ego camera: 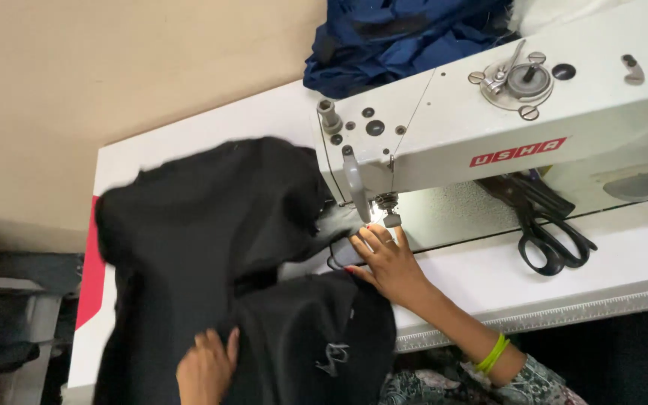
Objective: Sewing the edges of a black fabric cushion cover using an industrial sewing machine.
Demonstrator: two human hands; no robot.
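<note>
Black garment [204, 247] heaped on the white sewing table [489, 274], long axis running from near edge up-right toward the presser foot [390, 219]. Right hand [388, 262] flat, fingers spread, pinning cloth just beside the foot. Left hand [205, 367] pressed open on the near fold, gripping nothing. Red rectangular label [517, 152] on the machine arm; black shears [549, 232] behind it.

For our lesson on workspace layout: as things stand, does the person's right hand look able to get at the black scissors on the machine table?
Probably yes. The right hand rests by the presser foot, and the black scissors lie further right on the white table. Only bare table shows between them.
</note>
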